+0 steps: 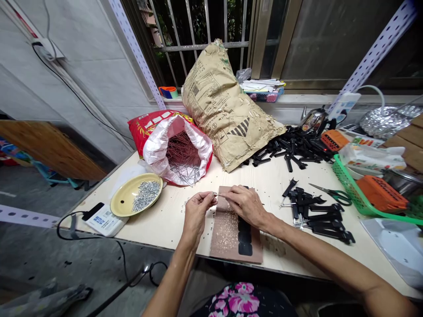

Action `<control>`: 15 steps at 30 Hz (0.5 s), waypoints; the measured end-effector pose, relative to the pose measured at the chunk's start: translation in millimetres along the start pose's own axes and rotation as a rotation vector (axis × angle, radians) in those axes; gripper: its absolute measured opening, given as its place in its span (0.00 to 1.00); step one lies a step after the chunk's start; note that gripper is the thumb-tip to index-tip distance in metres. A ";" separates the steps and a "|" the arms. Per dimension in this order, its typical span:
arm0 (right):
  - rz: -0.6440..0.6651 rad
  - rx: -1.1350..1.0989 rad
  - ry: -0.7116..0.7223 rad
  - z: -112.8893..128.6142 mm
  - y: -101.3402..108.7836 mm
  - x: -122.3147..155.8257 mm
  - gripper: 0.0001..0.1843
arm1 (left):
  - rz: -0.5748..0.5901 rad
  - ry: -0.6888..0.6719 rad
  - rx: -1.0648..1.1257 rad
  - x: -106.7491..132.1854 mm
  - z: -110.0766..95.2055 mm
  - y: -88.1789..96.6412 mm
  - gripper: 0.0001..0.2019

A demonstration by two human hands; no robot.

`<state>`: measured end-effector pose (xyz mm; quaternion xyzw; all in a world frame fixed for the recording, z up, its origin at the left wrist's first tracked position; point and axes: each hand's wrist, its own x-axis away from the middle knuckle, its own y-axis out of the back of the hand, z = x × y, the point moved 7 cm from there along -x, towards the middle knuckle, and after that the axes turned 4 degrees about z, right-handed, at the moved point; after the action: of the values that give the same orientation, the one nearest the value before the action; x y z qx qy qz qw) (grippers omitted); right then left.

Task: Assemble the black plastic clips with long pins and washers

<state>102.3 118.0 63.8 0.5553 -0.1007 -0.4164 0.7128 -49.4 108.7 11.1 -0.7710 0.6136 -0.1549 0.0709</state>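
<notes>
My left hand (198, 209) is closed in a pinch at the near middle of the table. Its fingertips meet those of my right hand (246, 204) at a short, thin metal piece (216, 194), mostly hidden by the fingers; its exact kind is too small to make out. Both hands are closed on it. Below them lies a worn brown board (224, 237) with pale scuffs and a row of black pads (245, 240). Left of my hands, a yellow dish (122, 198) holds many small silver metal pieces (145, 196).
An open red-and-white sack (152, 152) holds thin metal rods (181, 154). Behind it leans a large brown paper sack (214, 105). Black plastic parts (325, 220) with metal rods lie right, near scissors (333, 192) and a green basket (350, 189). A white power bank (105, 220) sits left.
</notes>
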 end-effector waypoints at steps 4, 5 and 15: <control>-0.017 0.009 -0.020 1.0 2.4 5.5 0.16 | 0.025 -0.062 -0.112 3.1 -3.5 -2.6 0.11; -0.020 -0.003 -0.024 1.1 1.9 6.6 0.16 | 0.029 -0.067 -0.130 3.7 -3.7 -3.1 0.10; -0.053 0.060 -0.042 8.1 8.0 11.6 0.14 | 0.050 0.008 -0.156 7.3 -5.7 -5.8 0.16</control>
<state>108.6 104.4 70.1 0.5698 -0.1134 -0.4437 0.6823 -44.4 103.5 19.3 -0.7578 0.6433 -0.1079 0.0119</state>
